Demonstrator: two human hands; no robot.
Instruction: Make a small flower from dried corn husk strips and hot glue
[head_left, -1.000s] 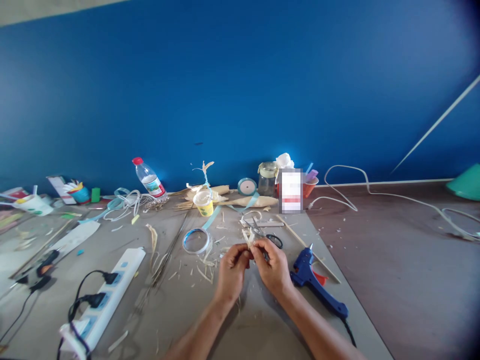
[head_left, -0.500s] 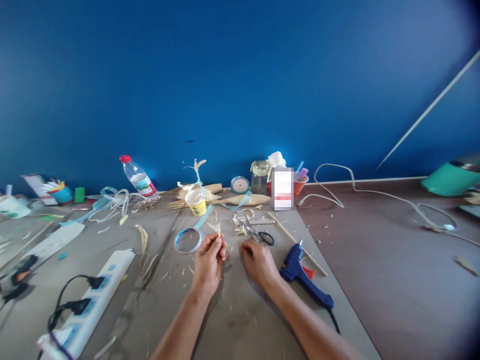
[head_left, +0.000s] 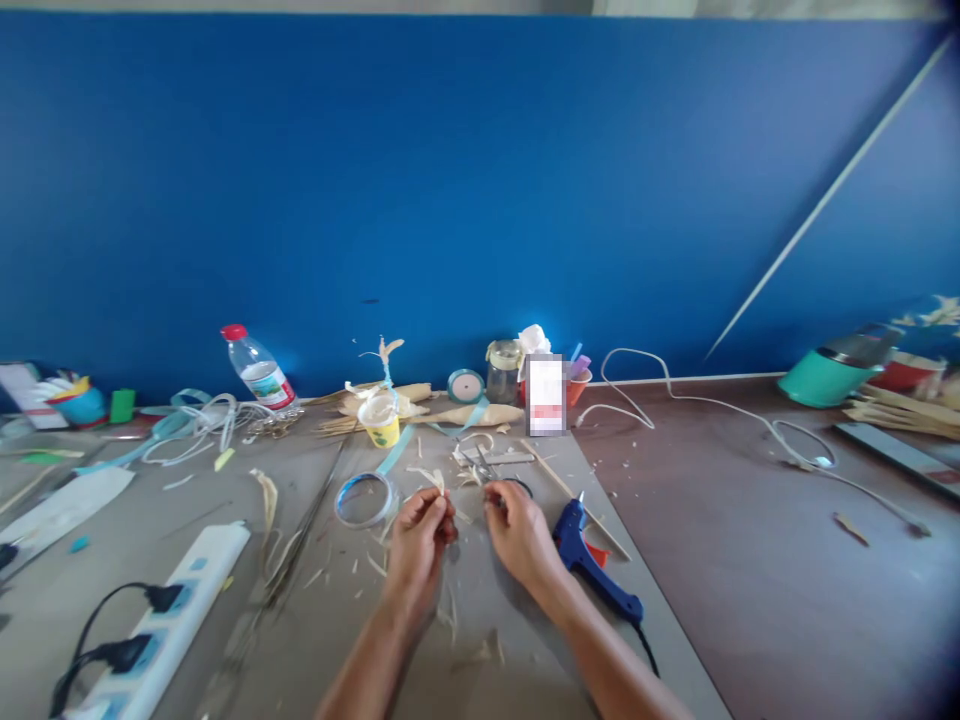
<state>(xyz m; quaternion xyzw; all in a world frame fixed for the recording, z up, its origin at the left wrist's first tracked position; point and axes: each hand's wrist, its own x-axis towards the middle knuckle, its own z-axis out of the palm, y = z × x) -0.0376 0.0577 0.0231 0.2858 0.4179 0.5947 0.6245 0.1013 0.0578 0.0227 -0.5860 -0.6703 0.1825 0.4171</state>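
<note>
My left hand (head_left: 422,532) is closed, its thumb and fingers pinching a pale strip of dried husk (head_left: 435,481) that sticks up above the fingertips. Just right of it is my right hand (head_left: 519,528), fingers curled together; what they hold, if anything, is too small to make out. Right behind that hand lie scissors (head_left: 484,464), their dark handles partly hidden by it. A blue glue gun (head_left: 592,565) rests to the right of my right wrist. Left of my left hand is a roll of clear tape (head_left: 364,500). Husk scraps (head_left: 448,610) lie between and below my hands.
A white power strip (head_left: 176,610) with black plugs lies at left. Along the blue wall stand a tilted bottle (head_left: 262,375), a yellow cup (head_left: 380,420) with a husk stem, a glass jar (head_left: 504,372) and a phone-like panel (head_left: 546,396). A white cable (head_left: 705,400) runs right.
The view has turned to the right, so things sit further left and more shows at the right edge. My left hand keeps its pinch on the husk strip; my right hand stays curled beside it.
</note>
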